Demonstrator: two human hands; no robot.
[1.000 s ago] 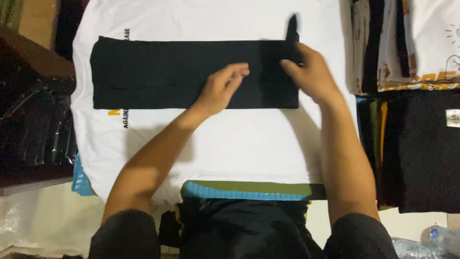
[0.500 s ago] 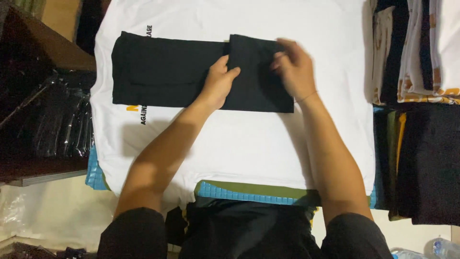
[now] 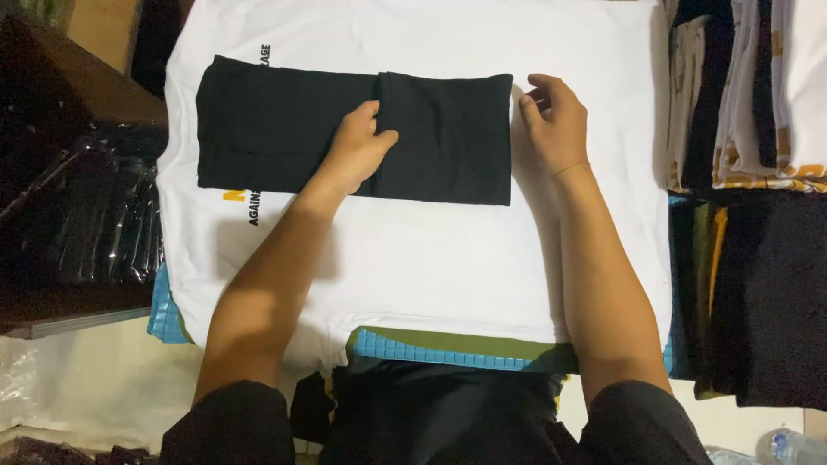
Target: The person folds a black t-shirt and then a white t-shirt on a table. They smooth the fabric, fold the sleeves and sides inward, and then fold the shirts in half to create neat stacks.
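Observation:
A black garment (image 3: 284,129) lies folded into a long strip on a spread white shirt (image 3: 413,258). Its right end is folded over to the left, so a doubled panel (image 3: 448,138) sits on the strip's right half. My left hand (image 3: 357,151) rests flat on the strip at the edge of that fold, fingers together. My right hand (image 3: 551,120) hovers just right of the doubled panel, fingers loosely curled and apart, holding nothing.
Stacks of folded clothes (image 3: 749,95) line the right side, with dark ones (image 3: 775,301) below. Black plastic-wrapped bundles (image 3: 86,232) sit on the left. A blue-edged board (image 3: 448,349) shows under the white shirt near my body.
My right hand carried the strip's right end over to the left, laid it down on the strip, then let go and drew back to the right. My left hand stayed pressing the middle.

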